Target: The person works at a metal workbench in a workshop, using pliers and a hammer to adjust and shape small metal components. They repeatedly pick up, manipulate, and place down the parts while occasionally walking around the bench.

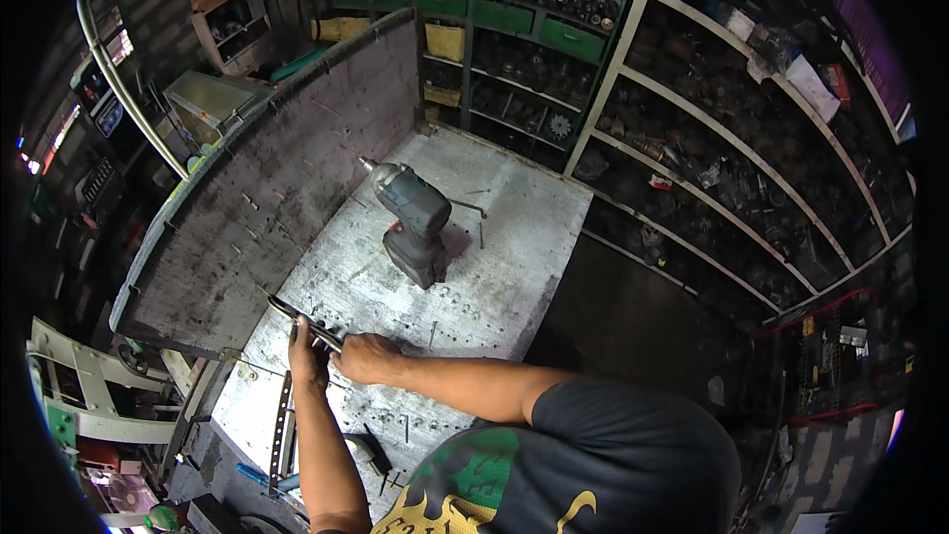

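Note:
My left hand (308, 358) is closed around the middle of a dark metal tool with long, narrow handles (320, 333), which looks like pliers. My right hand (366, 358) grips its near end in a fist. The tool's far end points left, toward the lower part of an upright worn panel (257, 198) from whose face several thin nails or pins stick out. Whether the jaws bite on one of them I cannot tell. Beyond my hands a grey cordless impact driver (420, 213) stands upright on its battery, nose toward the panel.
The pale metal bench top (504, 227) carries scattered nails and small holes. A perforated metal strip (282, 425) and a blue-handled tool (253, 475) lie near my left forearm. Shelves (682, 198) crowded with dark parts stand on the right; green drawers (571, 40) are at the back.

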A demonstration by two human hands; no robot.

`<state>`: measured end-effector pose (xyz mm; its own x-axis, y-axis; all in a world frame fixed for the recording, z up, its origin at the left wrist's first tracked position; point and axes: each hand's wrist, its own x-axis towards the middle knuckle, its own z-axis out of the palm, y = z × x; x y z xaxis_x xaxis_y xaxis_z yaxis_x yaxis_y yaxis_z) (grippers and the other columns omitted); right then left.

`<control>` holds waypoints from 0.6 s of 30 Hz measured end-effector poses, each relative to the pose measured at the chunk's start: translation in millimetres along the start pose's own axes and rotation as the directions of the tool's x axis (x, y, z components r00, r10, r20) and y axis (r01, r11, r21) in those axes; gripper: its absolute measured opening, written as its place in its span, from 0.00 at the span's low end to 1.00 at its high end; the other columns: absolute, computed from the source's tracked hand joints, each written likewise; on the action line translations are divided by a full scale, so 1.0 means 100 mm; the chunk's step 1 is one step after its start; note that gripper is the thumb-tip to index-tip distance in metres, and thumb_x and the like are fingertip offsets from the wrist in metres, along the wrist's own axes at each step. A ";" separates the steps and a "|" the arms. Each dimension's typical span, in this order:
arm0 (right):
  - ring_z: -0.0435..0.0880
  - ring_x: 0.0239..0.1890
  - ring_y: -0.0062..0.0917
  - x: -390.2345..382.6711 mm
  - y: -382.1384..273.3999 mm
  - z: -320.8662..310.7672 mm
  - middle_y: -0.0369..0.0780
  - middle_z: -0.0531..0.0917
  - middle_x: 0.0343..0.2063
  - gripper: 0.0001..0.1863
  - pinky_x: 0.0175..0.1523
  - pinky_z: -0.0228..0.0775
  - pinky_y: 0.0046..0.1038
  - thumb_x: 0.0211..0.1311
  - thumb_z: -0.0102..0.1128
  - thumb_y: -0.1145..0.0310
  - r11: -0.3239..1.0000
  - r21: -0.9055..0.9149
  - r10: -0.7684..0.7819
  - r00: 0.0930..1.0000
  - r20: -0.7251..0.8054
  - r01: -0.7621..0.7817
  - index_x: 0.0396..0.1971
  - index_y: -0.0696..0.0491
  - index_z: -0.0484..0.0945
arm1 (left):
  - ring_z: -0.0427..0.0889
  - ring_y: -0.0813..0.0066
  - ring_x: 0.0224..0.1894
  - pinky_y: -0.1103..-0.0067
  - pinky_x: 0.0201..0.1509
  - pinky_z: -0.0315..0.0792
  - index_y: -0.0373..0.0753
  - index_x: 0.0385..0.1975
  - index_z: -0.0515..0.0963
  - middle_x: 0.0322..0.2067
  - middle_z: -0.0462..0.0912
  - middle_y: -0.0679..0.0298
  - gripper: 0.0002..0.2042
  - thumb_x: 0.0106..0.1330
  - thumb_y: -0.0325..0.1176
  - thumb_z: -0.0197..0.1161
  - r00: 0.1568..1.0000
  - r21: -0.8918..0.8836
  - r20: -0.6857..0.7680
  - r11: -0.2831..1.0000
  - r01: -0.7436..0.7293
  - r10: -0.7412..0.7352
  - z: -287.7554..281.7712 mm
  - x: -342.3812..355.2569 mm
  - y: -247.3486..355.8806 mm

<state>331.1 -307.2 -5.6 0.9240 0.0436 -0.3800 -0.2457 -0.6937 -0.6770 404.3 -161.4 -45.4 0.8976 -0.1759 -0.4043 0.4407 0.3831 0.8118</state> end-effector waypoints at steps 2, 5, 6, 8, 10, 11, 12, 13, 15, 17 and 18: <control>0.86 0.50 0.56 -0.08 -0.05 0.01 0.61 0.86 0.44 0.34 0.56 0.78 0.50 0.71 0.57 0.43 0.997 -0.057 -0.054 0.999 0.000 0.054 0.52 0.65 0.79 | 0.85 0.65 0.37 0.70 0.45 0.82 0.30 0.52 0.75 0.39 0.85 0.54 0.16 0.75 0.36 0.64 0.983 0.439 -0.106 0.894 -0.092 0.153 0.05 0.05 0.05; 0.89 0.42 0.42 -0.14 0.06 -0.05 0.50 0.88 0.40 0.31 0.47 0.82 0.41 0.71 0.61 0.43 0.943 0.321 -0.113 0.992 0.055 0.089 0.51 0.61 0.78 | 0.84 0.65 0.41 0.71 0.50 0.81 0.27 0.57 0.76 0.44 0.85 0.53 0.17 0.78 0.34 0.58 1.000 -0.081 -0.013 0.996 -0.026 0.025 0.04 0.08 0.01; 0.89 0.39 0.37 -0.14 0.14 -0.08 0.48 0.88 0.38 0.29 0.44 0.83 0.38 0.71 0.61 0.44 0.754 0.654 -0.148 0.957 0.251 -0.054 0.49 0.59 0.78 | 0.84 0.67 0.46 0.71 0.55 0.79 0.28 0.64 0.72 0.48 0.85 0.55 0.22 0.80 0.37 0.53 0.994 -0.226 0.099 0.971 0.071 -0.050 0.00 0.05 -0.02; 0.86 0.29 0.22 -0.09 0.24 -0.11 0.37 0.85 0.31 0.21 0.36 0.81 0.27 0.72 0.64 0.48 0.292 0.879 -0.284 0.843 0.457 -0.378 0.45 0.53 0.78 | 0.83 0.68 0.50 0.70 0.60 0.77 0.31 0.69 0.70 0.51 0.84 0.58 0.24 0.81 0.42 0.51 0.978 -0.350 0.206 0.936 0.039 0.036 -0.04 0.01 -0.08; 0.85 0.26 0.25 0.00 0.25 -0.07 0.39 0.86 0.30 0.15 0.34 0.81 0.29 0.73 0.61 0.57 0.348 0.830 -0.306 0.784 0.540 -0.436 0.44 0.55 0.79 | 0.83 0.68 0.51 0.68 0.62 0.76 0.32 0.69 0.70 0.51 0.85 0.58 0.24 0.82 0.43 0.51 0.990 -0.425 0.144 0.903 0.067 -0.005 -0.05 -0.03 -0.11; 0.86 0.26 0.25 0.04 0.22 -0.03 0.40 0.86 0.30 0.14 0.34 0.81 0.29 0.71 0.61 0.60 0.464 0.781 -0.226 0.797 0.560 -0.417 0.43 0.56 0.79 | 0.84 0.66 0.52 0.67 0.64 0.76 0.32 0.68 0.71 0.50 0.85 0.58 0.24 0.82 0.43 0.51 0.988 -0.441 0.154 0.894 0.072 -0.003 -0.04 -0.05 -0.11; 0.86 0.26 0.26 0.09 0.18 0.00 0.41 0.86 0.31 0.14 0.34 0.82 0.30 0.69 0.61 0.62 0.633 0.706 -0.148 0.845 0.514 -0.319 0.44 0.58 0.79 | 0.84 0.64 0.52 0.66 0.65 0.76 0.32 0.67 0.72 0.50 0.85 0.57 0.24 0.82 0.43 0.51 0.981 -0.405 0.191 0.908 0.107 -0.030 -0.02 -0.06 -0.10; 0.87 0.26 0.27 0.12 0.13 0.04 0.43 0.86 0.31 0.15 0.34 0.82 0.31 0.66 0.61 0.64 0.782 0.574 -0.067 0.883 0.465 -0.243 0.45 0.59 0.79 | 0.83 0.63 0.53 0.65 0.66 0.75 0.33 0.66 0.72 0.49 0.85 0.56 0.23 0.81 0.44 0.51 0.986 -0.355 0.149 0.927 0.123 -0.073 0.00 -0.06 -0.09; 0.89 0.35 0.43 0.13 0.06 0.10 0.54 0.87 0.35 0.20 0.40 0.83 0.44 0.65 0.59 0.67 0.981 0.194 -0.039 0.972 0.230 -0.007 0.52 0.63 0.76 | 0.85 0.63 0.46 0.65 0.51 0.81 0.29 0.71 0.63 0.48 0.84 0.51 0.32 0.75 0.44 0.64 0.999 -0.137 0.002 0.990 0.042 -0.042 0.06 -0.04 -0.05; 0.88 0.44 0.56 0.04 0.05 0.14 0.62 0.86 0.39 0.26 0.47 0.80 0.53 0.65 0.58 0.67 0.986 -0.152 -0.081 0.996 -0.035 0.075 0.60 0.66 0.72 | 0.85 0.67 0.38 0.69 0.41 0.80 0.24 0.72 0.57 0.41 0.86 0.51 0.44 0.66 0.45 0.75 0.945 0.422 -0.270 0.905 -0.055 0.183 0.10 -0.03 -0.03; 0.88 0.44 0.55 -0.01 0.06 0.15 0.63 0.86 0.39 0.28 0.48 0.80 0.52 0.66 0.59 0.65 0.987 -0.133 -0.101 0.994 -0.045 0.094 0.61 0.66 0.70 | 0.84 0.70 0.31 0.73 0.34 0.78 0.21 0.69 0.61 0.32 0.86 0.53 0.48 0.59 0.46 0.81 0.923 0.608 -0.260 0.791 -0.070 0.282 0.10 0.00 -0.01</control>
<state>324.4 -300.9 -18.9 0.9561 0.0810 -0.2815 -0.1166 -0.7762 -0.6196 404.3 -171.0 -42.1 0.9500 0.1819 -0.2538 0.2927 -0.2360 0.9266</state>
